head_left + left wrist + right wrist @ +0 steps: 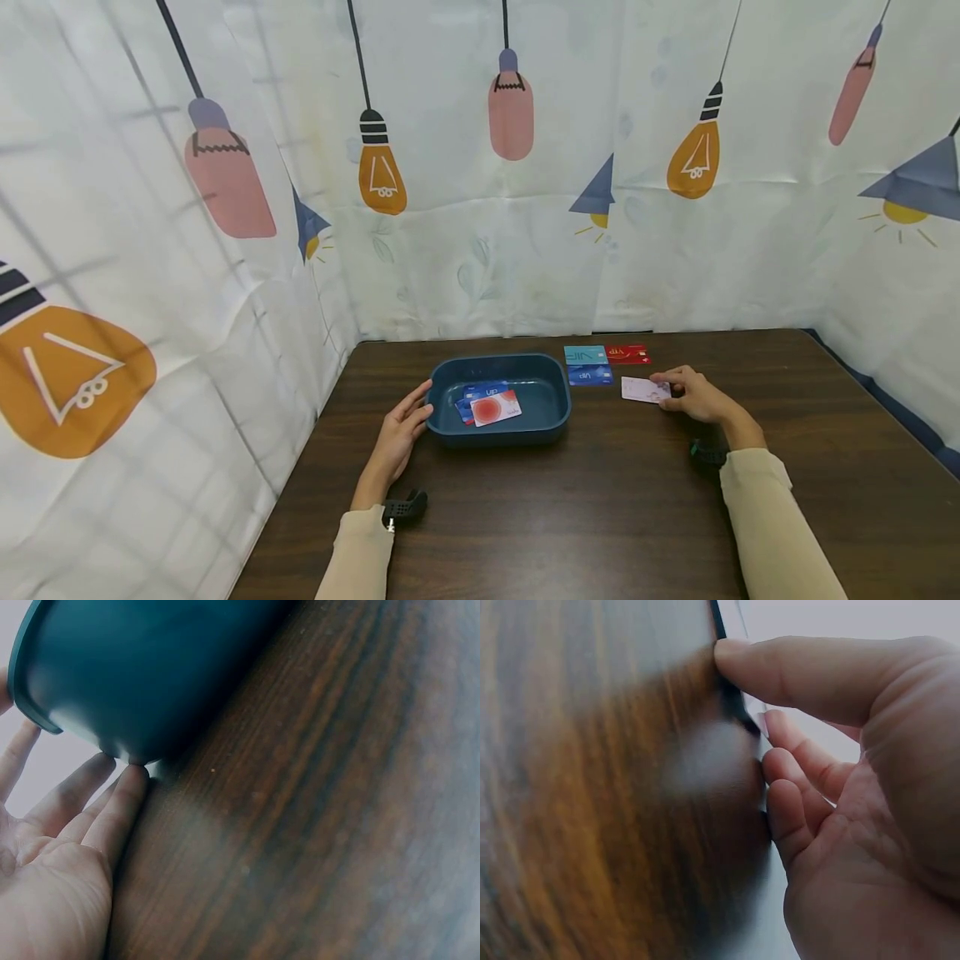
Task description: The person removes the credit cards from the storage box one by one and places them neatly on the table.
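Note:
At the right, my right hand (701, 398) pinches the right edge of a pale pink card (641, 389) low over the table, thumb on the near side; the right wrist view shows the thumb and curled fingers from below. My left hand (397, 433) touches the left end of a dark blue-green tray (545, 402) with extended fingers, and in the left wrist view its fingertips meet the tray's outer wall (142, 667). Inside the tray, a white card with a red circle (491, 408) overlaps blue cards (486, 388).
Right of the tray lie a teal card (584, 355), a red card (627, 355) and a blue card (590, 375), edge to edge. The dark wooden table (570, 517) reaches back to a white curtain (480, 275) printed with lamps. A black band (405, 507) circles the left wrist.

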Demonstrator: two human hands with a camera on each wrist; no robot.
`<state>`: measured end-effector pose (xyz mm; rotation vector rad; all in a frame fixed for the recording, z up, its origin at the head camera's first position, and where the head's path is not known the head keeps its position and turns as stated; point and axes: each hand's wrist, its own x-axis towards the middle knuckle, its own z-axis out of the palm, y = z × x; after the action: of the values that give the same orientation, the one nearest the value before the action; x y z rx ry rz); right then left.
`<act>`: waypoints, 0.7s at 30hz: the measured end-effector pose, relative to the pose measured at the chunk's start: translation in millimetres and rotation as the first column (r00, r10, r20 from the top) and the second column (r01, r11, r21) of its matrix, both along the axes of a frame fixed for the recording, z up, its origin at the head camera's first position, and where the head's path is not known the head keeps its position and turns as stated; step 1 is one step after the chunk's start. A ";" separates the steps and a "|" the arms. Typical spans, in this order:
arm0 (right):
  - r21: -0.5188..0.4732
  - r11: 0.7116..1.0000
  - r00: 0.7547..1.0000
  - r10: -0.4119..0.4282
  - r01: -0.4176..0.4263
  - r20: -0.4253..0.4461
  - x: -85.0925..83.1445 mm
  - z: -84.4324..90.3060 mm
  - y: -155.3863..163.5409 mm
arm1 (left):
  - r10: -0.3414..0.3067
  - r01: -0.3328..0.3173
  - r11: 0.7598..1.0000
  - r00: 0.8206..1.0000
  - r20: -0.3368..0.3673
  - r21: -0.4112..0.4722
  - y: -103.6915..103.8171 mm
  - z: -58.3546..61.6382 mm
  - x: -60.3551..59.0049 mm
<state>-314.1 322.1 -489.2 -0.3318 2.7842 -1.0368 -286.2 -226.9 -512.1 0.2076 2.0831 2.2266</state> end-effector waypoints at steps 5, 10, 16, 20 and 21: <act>-0.042 0.999 1.000 -0.010 0.011 0.016 -0.2 -2.8 -1.4 | 0.001 -0.001 1.000 1.000 -0.002 0.007 -0.4 -0.1 0.6; -0.073 0.997 1.000 -0.026 0.027 0.015 -0.5 -4.2 -2.1 | -0.005 0.005 1.000 1.000 -0.006 0.014 0.2 0.6 1.8; -0.088 0.995 0.998 -0.053 0.055 0.019 -2.3 -2.4 -4.6 | -0.010 0.010 1.000 1.000 -0.016 0.021 0.6 3.0 2.2; -0.106 0.992 0.997 -0.070 0.075 0.045 -5.6 -2.4 -4.0 | -0.008 0.008 1.000 1.000 -0.011 0.019 0.7 3.2 2.2; -0.109 0.991 0.996 -0.076 0.081 0.049 -6.4 -2.4 -4.1 | -0.006 0.007 1.000 1.000 -0.010 0.016 0.7 3.1 2.2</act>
<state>-320.4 318.0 -491.6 -0.2105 2.7264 -1.2043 -284.0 -226.3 -509.0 0.2264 2.0670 2.2438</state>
